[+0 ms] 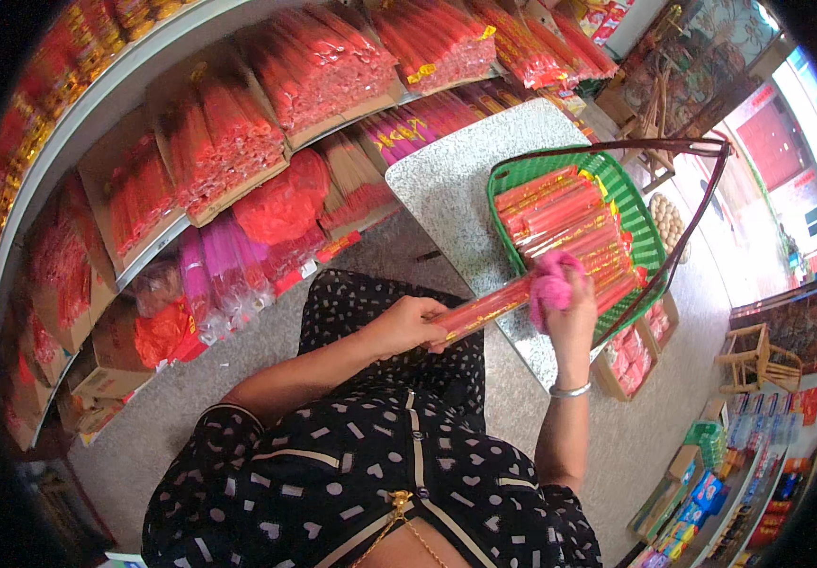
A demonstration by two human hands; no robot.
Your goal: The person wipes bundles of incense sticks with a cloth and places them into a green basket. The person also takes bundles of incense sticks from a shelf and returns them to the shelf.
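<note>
My left hand grips the near end of a long red packet with gold markings, slanting up toward the right. A bunched pink cloth is in my right hand, pressed against the packet's far end. Just beyond, a green woven plastic basket with a tall brown handle holds several similar red packets, lying side by side. The basket rests on a speckled white tabletop. My right hand partly covers the basket's near side, and the cloth hides the far tip of the held packet.
Shelves with cartons of red wrapped sticks curve along the left and top. Purple bundles and red plastic bags fill the lower shelf. Open cartons stand on the floor beside the table. Wooden chairs and stocked shelves are at right.
</note>
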